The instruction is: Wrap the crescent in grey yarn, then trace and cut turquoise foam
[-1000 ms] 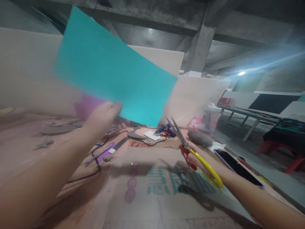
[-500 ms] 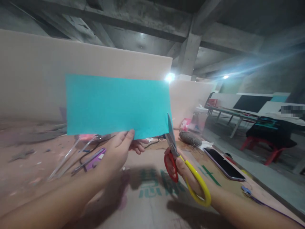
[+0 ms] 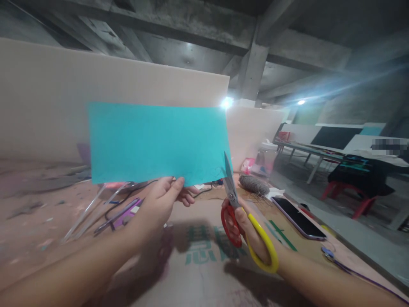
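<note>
My left hand (image 3: pixel 168 194) pinches the lower edge of a bright turquoise sheet of paper (image 3: pixel 153 140) and holds it upright above the table. My right hand (image 3: pixel 244 226) is closed round the handles of a pair of scissors (image 3: pixel 230 194), one loop red and the other yellow. The blades point up and overlap the sheet's lower right corner. Whether the paper lies between the two blades I cannot tell. Faint drawn lines show on the sheet beside the blade tips.
Right of the scissors lie a grey yarn roll (image 3: pixel 254 184) and a phone (image 3: pixel 298 218). On the left are clear sticks (image 3: pixel 84 213) and a purple tool (image 3: pixel 128 213). A plastic jar (image 3: pixel 266 157) stands behind. Pale boards (image 3: pixel 128 76) rise at the back. A red stool (image 3: pixel 361 207) stands beyond the table.
The scissors' handles have come slightly closer together. The sheet has shifted a little right and down at its left side, and my left hand has moved slightly right with it.
</note>
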A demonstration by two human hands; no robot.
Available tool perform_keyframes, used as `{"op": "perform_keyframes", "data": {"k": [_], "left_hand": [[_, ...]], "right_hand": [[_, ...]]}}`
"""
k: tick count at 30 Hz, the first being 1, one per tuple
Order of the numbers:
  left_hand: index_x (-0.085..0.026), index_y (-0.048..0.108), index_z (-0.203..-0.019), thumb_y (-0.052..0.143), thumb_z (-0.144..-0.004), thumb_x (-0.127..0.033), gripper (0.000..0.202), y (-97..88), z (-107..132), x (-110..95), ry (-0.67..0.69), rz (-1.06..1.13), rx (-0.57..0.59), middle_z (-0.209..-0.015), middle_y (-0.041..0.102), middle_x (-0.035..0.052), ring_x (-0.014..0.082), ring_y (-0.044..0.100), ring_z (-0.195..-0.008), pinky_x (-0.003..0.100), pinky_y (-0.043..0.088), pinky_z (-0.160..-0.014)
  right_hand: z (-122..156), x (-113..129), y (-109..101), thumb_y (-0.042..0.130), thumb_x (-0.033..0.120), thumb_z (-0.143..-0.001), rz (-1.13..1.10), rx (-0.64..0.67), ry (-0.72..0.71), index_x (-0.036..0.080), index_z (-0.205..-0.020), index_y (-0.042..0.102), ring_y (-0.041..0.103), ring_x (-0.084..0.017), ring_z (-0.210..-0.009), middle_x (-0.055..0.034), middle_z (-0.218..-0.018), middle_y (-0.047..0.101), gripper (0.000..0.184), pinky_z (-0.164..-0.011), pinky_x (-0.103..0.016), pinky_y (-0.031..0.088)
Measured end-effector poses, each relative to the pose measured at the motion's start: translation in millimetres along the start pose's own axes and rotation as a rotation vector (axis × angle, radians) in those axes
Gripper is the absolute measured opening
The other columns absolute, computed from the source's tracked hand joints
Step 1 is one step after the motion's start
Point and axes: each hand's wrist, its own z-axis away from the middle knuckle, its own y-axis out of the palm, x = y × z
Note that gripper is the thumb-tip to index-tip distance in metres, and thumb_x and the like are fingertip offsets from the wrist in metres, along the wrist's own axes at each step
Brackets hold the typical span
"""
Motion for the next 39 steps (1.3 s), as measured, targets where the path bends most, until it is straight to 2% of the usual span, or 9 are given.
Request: {"op": "perform_keyframes", "data": {"k": [3,10,14,18,25,30,35,39], "left_hand": [[-0.014,0.068,-0.077,0.071,-0.083,-0.065,0.051,-1.8,-1,1,0.001,-0.005,0.004,-0.084,0.078,0.0160,0.0210,0.069,-0.066,0.036,0.057,-0.065],[-0.020,0.061,-0.072,0.070,-0.086,-0.062,0.045,-9.0,-6,-4,0.010,-0.012,-0.013,-0.072,0.073,0.0073,0.0196,0.068,-0.066,0.034,0.056,-0.067],[-0.022,0.053,-0.069,0.074,-0.082,-0.065,0.049,-13.0,-8,-9,0.048,-0.009,-0.035,-0.068,0.070,0.0032,0.0197,0.066,-0.065,0.035,0.056,-0.066],[-0.022,0.052,-0.071,0.072,-0.084,-0.067,0.050,-22.3,-13,-7,0.078,-0.046,-0.066,-0.066,0.067,0.0004,0.0186,0.064,-0.066,0.033,0.054,-0.069],[-0.022,0.047,-0.072,0.062,-0.094,-0.056,0.043,-40.5,-23,-14,0.153,-0.282,-0.109,-0.063,0.062,-0.0016,0.0155,0.059,-0.061,0.026,0.045,-0.061],[-0.023,0.045,-0.069,0.061,-0.094,-0.047,0.038,-54.9,-29,-25,0.187,-0.486,-0.168,-0.058,0.055,-0.0027,0.0139,0.050,-0.053,0.023,0.036,-0.050],[-0.023,0.054,-0.076,0.059,-0.095,-0.053,0.035,-73.1,-39,-18,0.188,-0.397,-0.059,-0.060,0.051,-0.0033,0.0135,0.047,-0.053,0.022,0.039,-0.051],[-0.023,0.056,-0.081,0.062,-0.095,-0.053,0.033,-76.2,-41,-14,0.222,-0.358,-0.043,-0.061,0.047,-0.0041,0.0128,0.048,-0.055,0.020,0.039,-0.052]], "right_hand": [[0,-5,1,0.052,0.076,-0.093,-0.027,-0.057,-0.032,0.026,-0.099,0.050,0.033,-0.010,-0.046,0.0075,-0.060,0.039,0.050,-0.041,-0.023,0.033],[2,-13,-1,0.056,0.074,-0.091,-0.076,-0.018,-0.017,0.024,-0.110,0.052,0.031,-0.007,-0.043,0.0103,-0.059,0.037,0.054,-0.039,-0.020,0.032],[3,-13,-1,0.058,0.074,-0.091,-0.089,0.014,-0.013,0.023,-0.109,0.052,0.030,-0.006,-0.042,0.0109,-0.059,0.036,0.054,-0.038,-0.018,0.031],[3,-17,-2,0.062,0.071,-0.090,-0.140,0.061,-0.015,0.023,-0.107,0.052,0.028,-0.004,-0.042,0.0113,-0.061,0.036,0.052,-0.037,-0.017,0.028],[7,-13,-3,0.065,0.071,-0.088,-0.129,0.113,0.106,0.023,-0.107,0.052,0.027,-0.005,-0.045,0.0108,-0.064,0.037,0.053,-0.039,-0.017,0.028],[8,-2,-2,0.067,0.074,-0.083,-0.054,0.139,0.188,0.022,-0.105,0.054,0.027,-0.005,-0.045,0.0099,-0.066,0.038,0.057,-0.039,-0.018,0.027],[7,0,-2,0.066,0.077,-0.082,0.025,0.173,0.211,0.023,-0.104,0.055,0.026,-0.005,-0.044,0.0097,-0.066,0.037,0.060,-0.038,-0.019,0.026],[7,-4,-4,0.066,0.076,-0.083,0.071,0.193,0.224,0.024,-0.103,0.055,0.027,-0.005,-0.042,0.0105,-0.062,0.036,0.057,-0.037,-0.019,0.027]]}}
